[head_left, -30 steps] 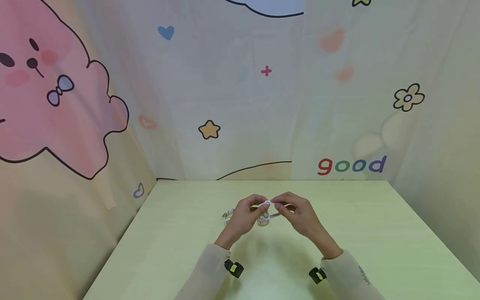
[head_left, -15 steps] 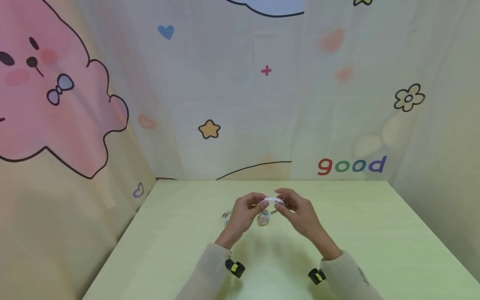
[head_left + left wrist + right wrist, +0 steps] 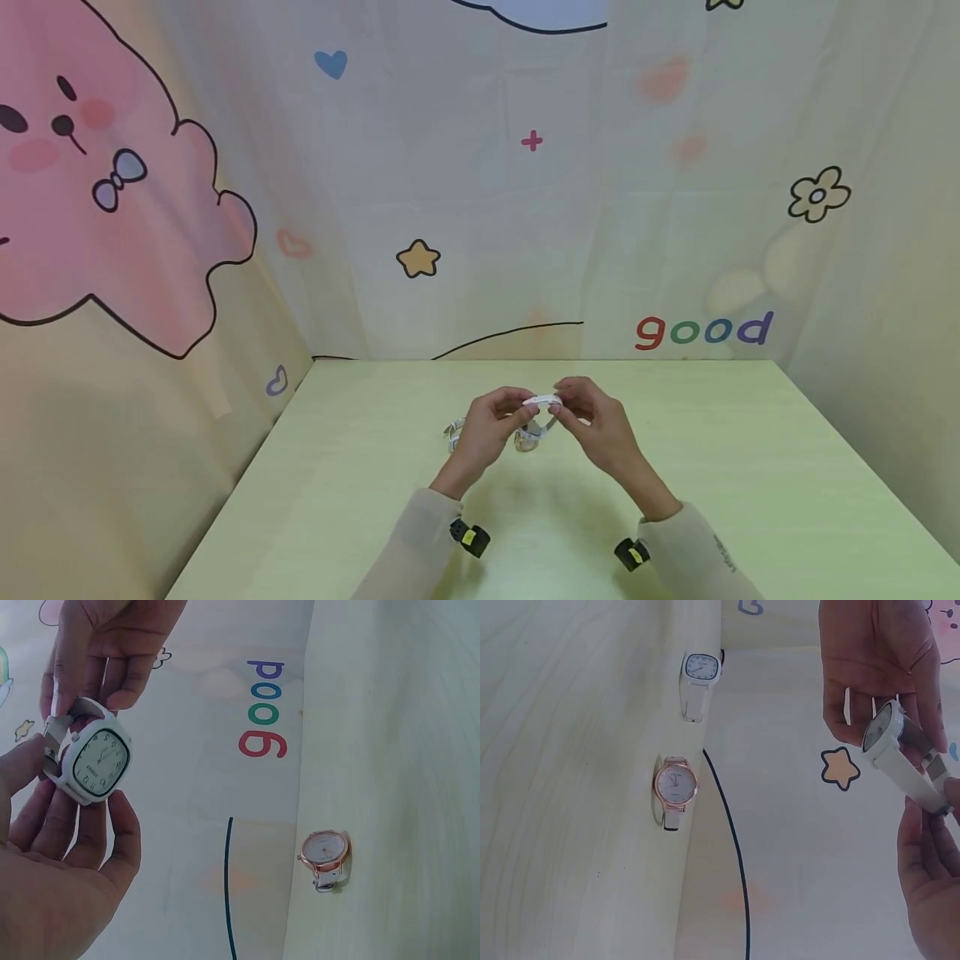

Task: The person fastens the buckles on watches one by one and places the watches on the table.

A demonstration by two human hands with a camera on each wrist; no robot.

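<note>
Both hands hold a white wristwatch (image 3: 99,761) up over the table, its strap bent round into a loop. Its squarish dial with dark numerals shows in the left wrist view. My left hand (image 3: 491,421) pinches the white strap (image 3: 542,401) between thumb and fingers in the head view. Opposite it, my right hand (image 3: 597,423) grips the other side of the strap near the buckle. How far the strap end is through the buckle is too small to tell. A rose-gold round watch (image 3: 676,785) stands on the table beyond the hands.
Another white watch with a squarish face (image 3: 703,667) stands on the pale table (image 3: 337,517), partly behind the left hand in the head view. A printed cloth backdrop (image 3: 480,192) rises at the table's far edge.
The hands were closer together a second ago, then drew slightly apart, showing more of the white strap. The right fingers have lifted a little. The watches on the table stay put.
</note>
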